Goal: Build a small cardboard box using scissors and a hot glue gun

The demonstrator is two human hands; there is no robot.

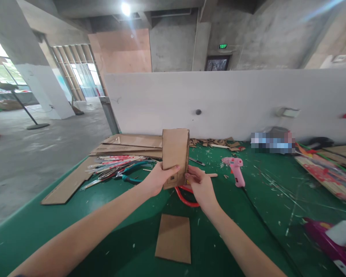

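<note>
The piece of cardboard [175, 148] is plain brown and flat-faced, taller than it is wide, with straight sides. A small dark printed square and thin printed lines show low on its front, partly beside the thumb. Its right side shows a darker, thicker edge; whether it is folded or layered I cannot tell. It is held up above the green table [121, 227], in front of the white wall [150, 104].

Both arms reach forward from the lower corners and meet at the cardboard. The left hand [155, 180] is closed around its lower left side, the thumb lying across the front and the fingers hidden behind. The right hand [201, 186] has its fingers bent nearly closed, thumb and fingertips at the lower right edge; whether it grips or only presses there, I cannot tell.

The cardboard stands nearly upright, its long axis running up and down and its broad face towards the wearer.

Red handles [187, 201] lie just behind the right hand, a square of cardboard [173, 239] lies flat nearer the wearer, and a pink glue gun [237, 171] lies to the right.
</note>
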